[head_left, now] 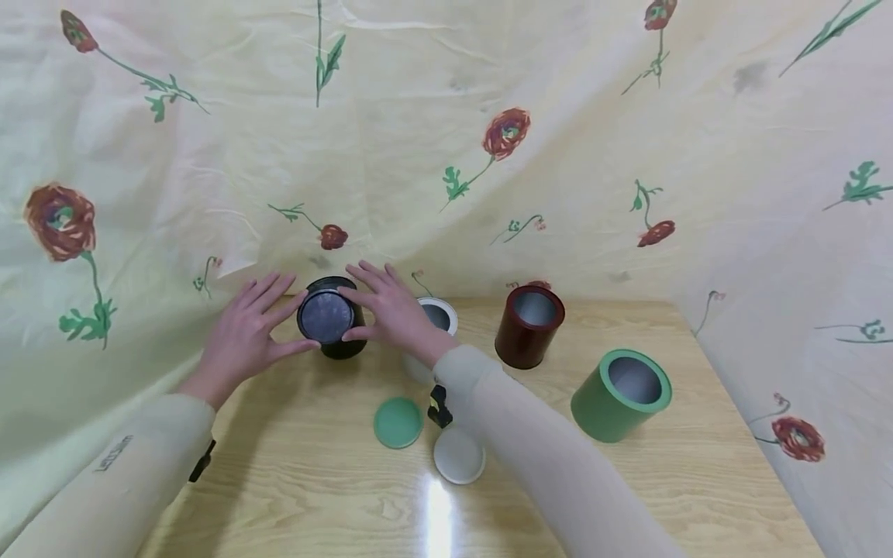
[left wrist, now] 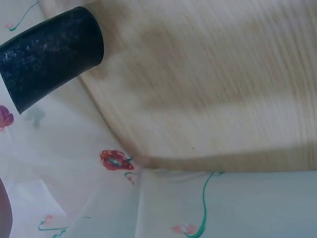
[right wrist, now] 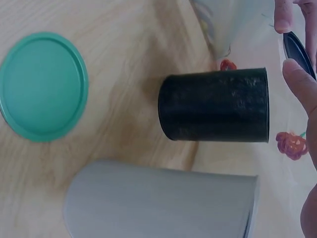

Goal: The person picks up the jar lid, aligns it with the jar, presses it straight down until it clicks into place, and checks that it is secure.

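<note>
In the head view a black lid (head_left: pixel 325 316), tilted toward me, is held over the mouth of a black canister (head_left: pixel 343 346) at the table's back left. My left hand (head_left: pixel 296 325) pinches the lid's left edge between thumb and forefinger. On the other side my right hand (head_left: pixel 352 314) pinches its right edge. The right wrist view shows the black canister (right wrist: pixel 215 105) upright on the table, with the black lid (right wrist: pixel 298 52) just off its open end between my fingertips (right wrist: pixel 296 74). In the left wrist view only the black canister (left wrist: pixel 49 54) and the table edge show.
A white canister (head_left: pixel 439 316) stands behind my right wrist, a dark red one (head_left: pixel 529 325) and a green one (head_left: pixel 621 395) to the right, all open. A green lid (head_left: pixel 398 422) and a white lid (head_left: pixel 459 455) lie on the wooden table (head_left: pixel 314 488). Flowered cloth (head_left: pixel 488 155) hangs all around.
</note>
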`<action>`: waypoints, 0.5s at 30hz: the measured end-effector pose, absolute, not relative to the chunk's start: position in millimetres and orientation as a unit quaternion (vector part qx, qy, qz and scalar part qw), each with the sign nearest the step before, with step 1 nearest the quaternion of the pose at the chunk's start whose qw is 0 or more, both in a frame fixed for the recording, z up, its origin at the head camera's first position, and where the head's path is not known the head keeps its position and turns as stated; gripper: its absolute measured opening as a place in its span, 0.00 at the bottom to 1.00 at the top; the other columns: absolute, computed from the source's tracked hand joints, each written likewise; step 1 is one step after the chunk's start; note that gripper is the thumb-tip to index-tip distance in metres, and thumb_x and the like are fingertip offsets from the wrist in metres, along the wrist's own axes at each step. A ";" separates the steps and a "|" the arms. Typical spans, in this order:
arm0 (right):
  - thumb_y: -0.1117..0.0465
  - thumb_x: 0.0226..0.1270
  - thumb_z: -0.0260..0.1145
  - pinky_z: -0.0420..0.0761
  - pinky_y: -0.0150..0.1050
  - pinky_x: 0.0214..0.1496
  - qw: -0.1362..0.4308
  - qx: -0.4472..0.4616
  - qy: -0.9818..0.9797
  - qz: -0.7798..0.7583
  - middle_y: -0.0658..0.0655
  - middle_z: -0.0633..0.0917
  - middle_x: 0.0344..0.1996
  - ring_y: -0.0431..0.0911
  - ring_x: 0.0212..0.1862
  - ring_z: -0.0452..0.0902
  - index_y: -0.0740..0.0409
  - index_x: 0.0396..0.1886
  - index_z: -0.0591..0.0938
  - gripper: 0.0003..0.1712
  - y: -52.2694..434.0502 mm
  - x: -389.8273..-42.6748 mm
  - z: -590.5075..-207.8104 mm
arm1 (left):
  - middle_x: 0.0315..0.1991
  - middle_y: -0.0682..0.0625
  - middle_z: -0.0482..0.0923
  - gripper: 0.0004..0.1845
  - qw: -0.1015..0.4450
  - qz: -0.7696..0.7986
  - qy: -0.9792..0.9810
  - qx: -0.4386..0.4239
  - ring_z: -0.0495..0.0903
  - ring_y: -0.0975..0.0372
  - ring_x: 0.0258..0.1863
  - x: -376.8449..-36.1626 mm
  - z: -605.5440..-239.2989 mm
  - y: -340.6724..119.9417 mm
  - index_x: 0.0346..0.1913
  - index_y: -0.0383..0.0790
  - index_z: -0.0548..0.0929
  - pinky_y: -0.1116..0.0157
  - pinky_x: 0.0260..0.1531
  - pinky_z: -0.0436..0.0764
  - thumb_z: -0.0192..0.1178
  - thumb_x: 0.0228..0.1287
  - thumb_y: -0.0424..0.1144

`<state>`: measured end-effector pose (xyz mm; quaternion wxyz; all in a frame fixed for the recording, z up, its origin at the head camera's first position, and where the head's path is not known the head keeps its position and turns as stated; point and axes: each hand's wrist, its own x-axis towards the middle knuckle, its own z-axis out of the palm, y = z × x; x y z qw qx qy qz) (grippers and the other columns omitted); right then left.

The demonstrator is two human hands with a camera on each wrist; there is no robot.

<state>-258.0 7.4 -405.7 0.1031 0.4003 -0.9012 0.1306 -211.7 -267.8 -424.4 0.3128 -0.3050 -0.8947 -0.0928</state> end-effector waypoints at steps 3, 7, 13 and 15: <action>0.35 0.62 0.78 0.48 0.59 0.87 0.098 0.400 -0.903 0.120 0.58 0.63 0.84 0.55 0.86 0.51 0.50 0.77 0.78 0.47 7.1 -264.1 -403.7 | 0.73 0.35 0.75 0.60 0.283 -0.081 -0.911 -0.290 0.69 0.39 0.76 -216.1 -423.1 -268.5 0.69 0.38 0.84 0.45 0.83 0.54 0.33 0.64 0.87; 0.34 0.63 0.77 0.47 0.58 0.87 0.090 0.396 -0.907 0.114 0.58 0.63 0.84 0.55 0.86 0.50 0.50 0.77 0.78 0.47 6.8 -272.1 -403.9 | 0.75 0.36 0.73 0.61 0.264 -0.075 -0.920 -0.279 0.64 0.42 0.80 -223.7 -423.3 -268.4 0.70 0.39 0.83 0.47 0.85 0.49 0.33 0.62 0.88; 0.35 0.62 0.78 0.46 0.58 0.87 0.077 0.395 -0.907 0.128 0.57 0.63 0.84 0.54 0.86 0.50 0.50 0.77 0.78 0.47 3.2 -283.5 -403.4 | 0.73 0.35 0.75 0.61 0.277 -0.078 -0.916 -0.279 0.66 0.41 0.79 -234.4 -424.9 -271.9 0.68 0.39 0.85 0.42 0.83 0.54 0.33 0.61 0.89; 0.35 0.63 0.78 0.45 0.57 0.87 0.072 0.394 -0.907 0.130 0.57 0.63 0.84 0.54 0.86 0.50 0.50 0.77 0.78 0.47 1.1 -287.5 -402.0 | 0.73 0.35 0.75 0.61 0.278 -0.074 -0.916 -0.279 0.66 0.41 0.79 -238.2 -424.3 -273.7 0.68 0.39 0.85 0.40 0.81 0.56 0.33 0.62 0.89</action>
